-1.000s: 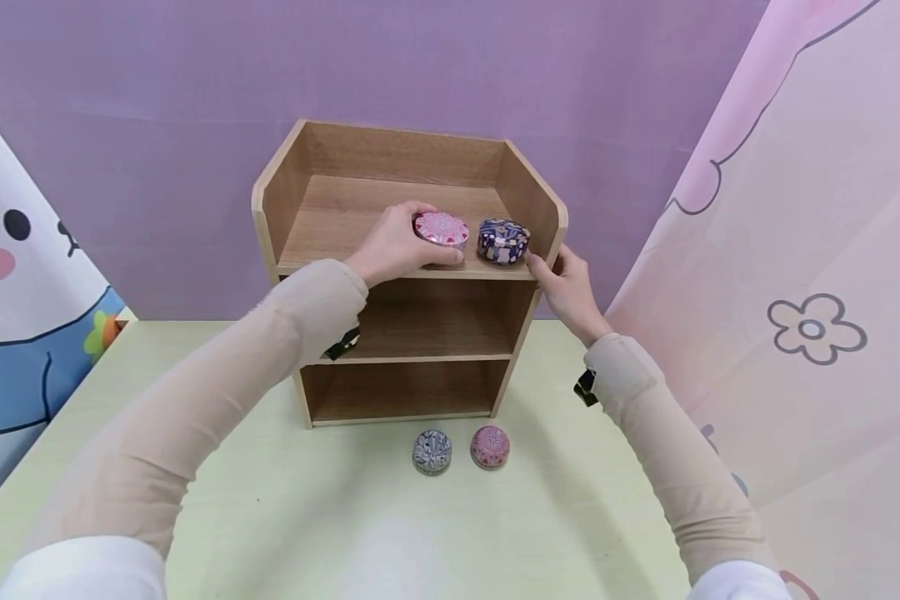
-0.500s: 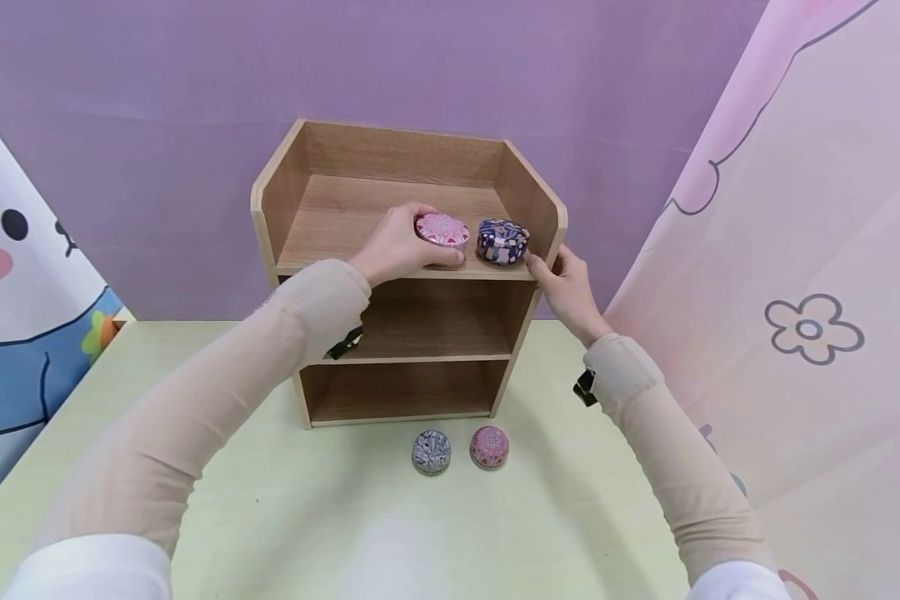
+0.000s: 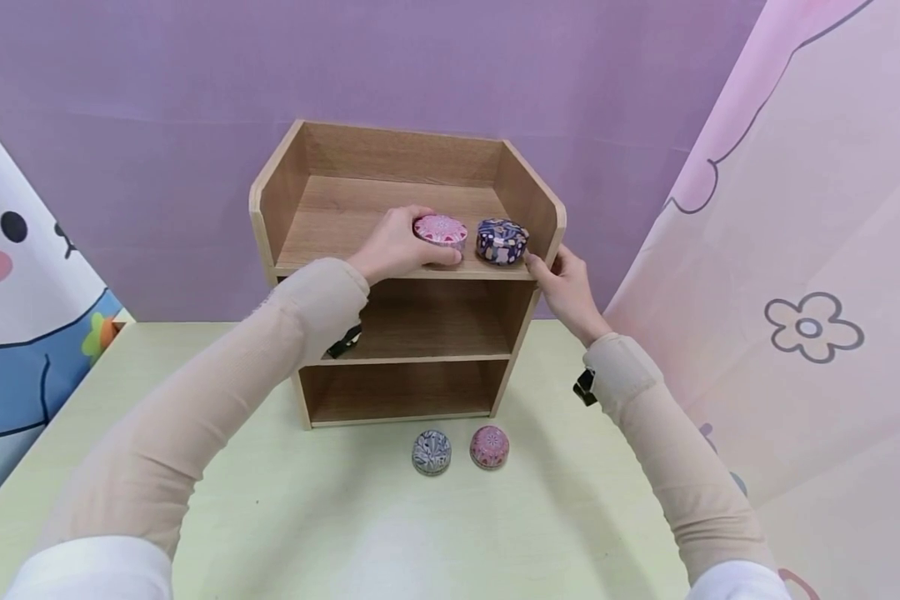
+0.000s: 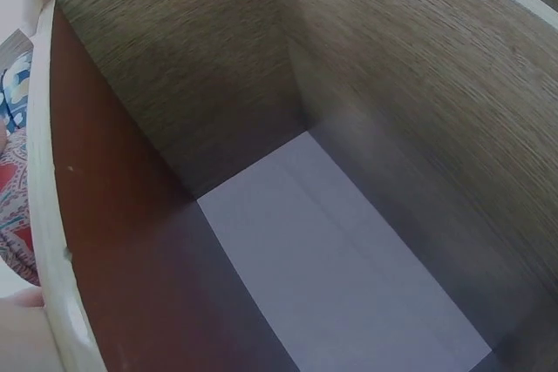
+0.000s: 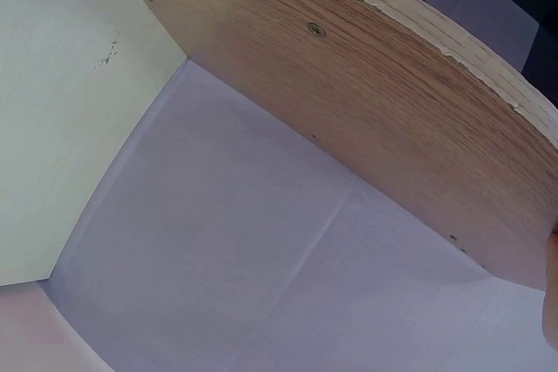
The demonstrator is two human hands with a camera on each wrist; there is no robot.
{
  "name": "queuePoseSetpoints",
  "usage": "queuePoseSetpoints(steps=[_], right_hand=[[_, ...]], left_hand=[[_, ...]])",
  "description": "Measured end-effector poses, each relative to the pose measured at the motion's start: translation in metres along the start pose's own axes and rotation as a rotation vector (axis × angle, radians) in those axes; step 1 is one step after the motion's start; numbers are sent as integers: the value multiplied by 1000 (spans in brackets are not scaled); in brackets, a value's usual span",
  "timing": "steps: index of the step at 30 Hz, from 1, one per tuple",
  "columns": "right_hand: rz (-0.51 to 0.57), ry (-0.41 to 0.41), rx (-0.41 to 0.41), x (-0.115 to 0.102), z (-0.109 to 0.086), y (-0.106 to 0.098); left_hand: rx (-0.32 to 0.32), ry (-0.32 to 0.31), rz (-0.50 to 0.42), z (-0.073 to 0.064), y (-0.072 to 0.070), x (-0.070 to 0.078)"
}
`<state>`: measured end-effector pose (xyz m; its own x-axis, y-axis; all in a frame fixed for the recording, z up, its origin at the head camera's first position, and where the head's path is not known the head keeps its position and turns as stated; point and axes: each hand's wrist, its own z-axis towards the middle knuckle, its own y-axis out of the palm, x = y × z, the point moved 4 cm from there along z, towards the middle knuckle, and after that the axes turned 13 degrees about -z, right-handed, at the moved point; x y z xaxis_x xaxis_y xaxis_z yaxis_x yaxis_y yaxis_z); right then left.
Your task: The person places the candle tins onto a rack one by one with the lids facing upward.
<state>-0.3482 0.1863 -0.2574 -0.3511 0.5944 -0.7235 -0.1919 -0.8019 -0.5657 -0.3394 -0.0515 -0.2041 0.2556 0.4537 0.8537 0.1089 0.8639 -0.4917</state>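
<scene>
In the head view my left hand (image 3: 399,244) grips a round pink patterned tin (image 3: 441,229) on the top shelf, thumb in front and fingers behind. At the left edge of the left wrist view, part of this red-and-white tin (image 4: 14,206) shows. Just right of it sits a dark blue patterned tin (image 3: 502,242). My right hand (image 3: 567,287) holds the right side panel of the wooden shelf (image 3: 397,271), its thumb at the front beside the blue tin and its other fingers round the outside, partly hidden. One finger (image 5: 552,294) shows in the right wrist view.
On the pale green table (image 3: 375,533), a grey-white patterned tin (image 3: 431,452) and a smaller-looking pink tin (image 3: 490,447) lie before the shelf. The shelf has two lower compartments. A purple backdrop (image 3: 420,67) hangs behind, with printed curtains at both sides.
</scene>
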Motion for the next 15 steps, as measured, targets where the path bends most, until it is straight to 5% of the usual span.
queuePoseSetpoints(steps=[15], right_hand=[[4,5,-8,0,-1,0]], left_hand=[[-23,-20,4,0,1,2]])
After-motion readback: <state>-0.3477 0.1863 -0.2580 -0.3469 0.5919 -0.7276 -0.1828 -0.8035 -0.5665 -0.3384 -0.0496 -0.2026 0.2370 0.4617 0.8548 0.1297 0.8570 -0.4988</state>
